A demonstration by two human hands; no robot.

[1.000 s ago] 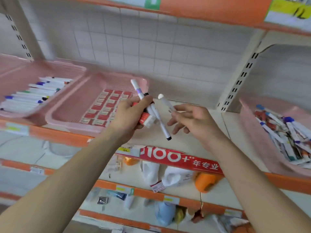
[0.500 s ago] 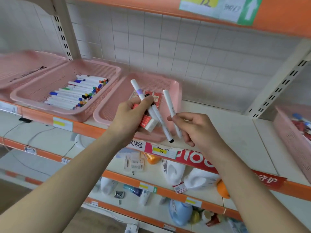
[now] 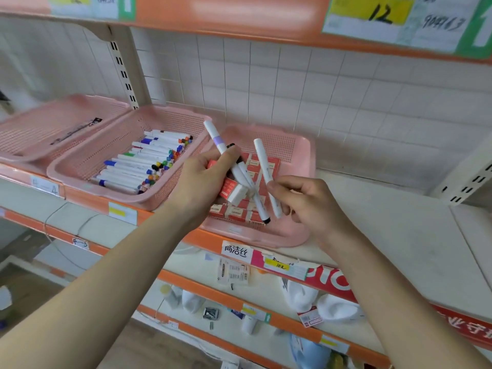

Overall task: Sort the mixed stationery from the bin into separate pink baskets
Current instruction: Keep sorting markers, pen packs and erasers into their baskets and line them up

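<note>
1. Since a second ago both hands have moved left along the shelf (image 3: 386, 225), from above its bare board to above the eraser basket (image 3: 306, 158). Their holds are unchanged.
2. The right hand (image 3: 306, 203) pinches a white pen (image 3: 262, 161) low on its barrel between thumb and forefinger. The other fingers are loosely curled, and the pen leans up and to the left.
3. The left hand (image 3: 205, 179) is closed around a bundle: a purple-banded pen (image 3: 217, 137), a black-tipped pen (image 3: 254, 201) and a red-and-white eraser (image 3: 231, 190). The thumb lies across the pens.
4. The white pen is just beside the black-tipped pen; I cannot tell whether they touch.
5. Both forearms reach in from the near side and converge over the eraser basket, which holds rows of red erasers (image 3: 234, 211).
6. To the right is open shelf board. Against the eraser basket's left rim sits the marker basket (image 3: 80, 166), full of markers (image 3: 149, 161).
7. Further left, another basket (image 3: 32, 134) holds one dark pen (image 3: 74, 130). An upright post (image 3: 125, 75) rises behind, and an upper shelf (image 3: 226, 20) runs overhead.
</note>
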